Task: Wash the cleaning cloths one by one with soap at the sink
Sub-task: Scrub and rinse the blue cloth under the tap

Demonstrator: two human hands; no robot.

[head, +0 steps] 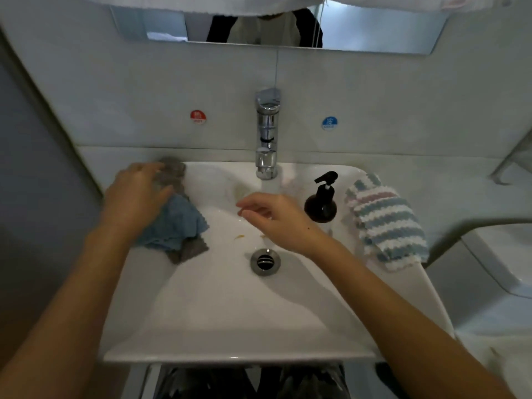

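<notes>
Nearest me I see the smooth white ceramic sink (218,321), a squared basin with a glossy sloped floor and a round chrome drain (265,261) at its centre. Small yellowish specks sit just at 11 o'clock of the drain.

At 9 o'clock of the drain a soft, fuzzy blue cloth (175,223) with wavy edges lies over the basin's left rim, a grey cloth (187,250) of like texture poking out beneath it. My left hand (136,194) lies palm down on that pile, fingers spread flat, pressing rather than pinching; another grey cloth (172,172) is bunched at its fingertips.

My right hand (266,216) hovers over the basin at 12 o'clock of the drain, fingers loosely curled, holding nothing.

At 2 o'clock stands a dark, rounded soap pump bottle (321,204); beyond it at 3 o'clock a knobbly striped cloth (387,223) in white, blue and pink drapes over the right rim.

Farthest, at 12 o'clock, rises the polished chrome faucet (267,133).
</notes>
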